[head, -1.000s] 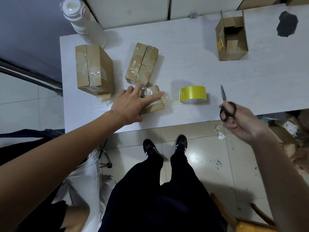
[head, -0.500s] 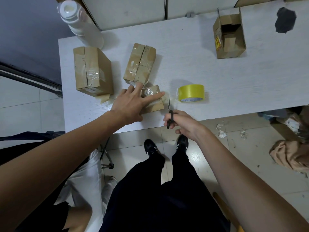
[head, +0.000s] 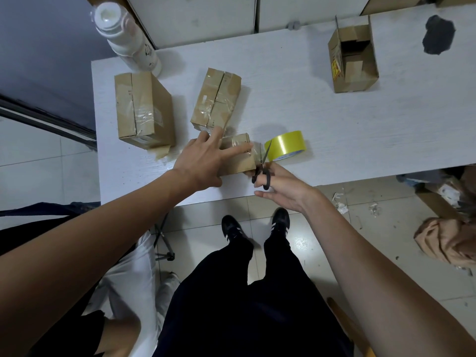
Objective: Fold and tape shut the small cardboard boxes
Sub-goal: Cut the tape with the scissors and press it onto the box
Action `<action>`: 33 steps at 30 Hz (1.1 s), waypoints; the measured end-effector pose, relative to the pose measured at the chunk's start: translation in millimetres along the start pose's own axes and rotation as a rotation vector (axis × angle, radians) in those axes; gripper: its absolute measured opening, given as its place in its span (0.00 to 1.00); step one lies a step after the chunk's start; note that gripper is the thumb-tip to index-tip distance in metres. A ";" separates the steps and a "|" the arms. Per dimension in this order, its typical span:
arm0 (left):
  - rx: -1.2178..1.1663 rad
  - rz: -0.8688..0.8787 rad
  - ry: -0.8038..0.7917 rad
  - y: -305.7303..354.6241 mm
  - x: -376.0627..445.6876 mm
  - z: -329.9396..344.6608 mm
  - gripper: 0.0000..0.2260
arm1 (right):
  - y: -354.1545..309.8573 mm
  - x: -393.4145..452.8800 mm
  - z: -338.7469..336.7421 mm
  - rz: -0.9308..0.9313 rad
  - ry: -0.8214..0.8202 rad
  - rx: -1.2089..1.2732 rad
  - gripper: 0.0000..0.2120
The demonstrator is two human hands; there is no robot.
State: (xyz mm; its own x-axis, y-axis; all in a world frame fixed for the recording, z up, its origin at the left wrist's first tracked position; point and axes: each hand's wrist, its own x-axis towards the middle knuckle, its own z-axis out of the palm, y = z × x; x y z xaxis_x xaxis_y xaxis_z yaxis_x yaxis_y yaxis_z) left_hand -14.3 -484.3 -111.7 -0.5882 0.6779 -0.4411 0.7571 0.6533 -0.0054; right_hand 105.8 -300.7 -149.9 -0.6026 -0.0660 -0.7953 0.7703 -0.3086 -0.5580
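Observation:
A small cardboard box (head: 238, 161) lies near the front edge of the white table (head: 360, 130). My left hand (head: 206, 158) presses flat on its top, fingers spread over clear tape. My right hand (head: 280, 186) grips black scissors (head: 263, 168). Their blades are parted around the tape strip that runs from the box to the yellow tape roll (head: 286, 145) just to its right. Two taped boxes lie behind, one (head: 216, 99) in the middle and a larger one (head: 143, 112) at the left. An open box (head: 353, 57) stands at the back right.
A white bottle (head: 126, 37) stands at the table's back left corner. A dark patch (head: 438, 34) marks the table at far right. Paper scraps (head: 340, 204) and crumpled brown paper (head: 443, 240) lie on the tiled floor. A seated person's legs (head: 123, 292) are at my left.
My right hand has brought the scissors from the far right in to the tape between box and roll, and the blades have opened. My left hand has stayed on the box.

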 end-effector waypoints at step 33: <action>0.019 0.092 -0.233 -10.8 3.5 -5.3 0.50 | -62.0 -8.5 -68.1 0.089 -0.100 -0.604 0.53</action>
State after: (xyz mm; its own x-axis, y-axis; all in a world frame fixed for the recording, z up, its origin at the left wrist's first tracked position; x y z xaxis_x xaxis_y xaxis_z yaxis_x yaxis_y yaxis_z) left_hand -26.0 -487.2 -108.4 -0.4365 0.6366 -0.6358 0.8110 0.5844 0.0284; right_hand 77.4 -216.4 -124.6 -0.5250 -0.1645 -0.8351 0.7827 0.2923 -0.5496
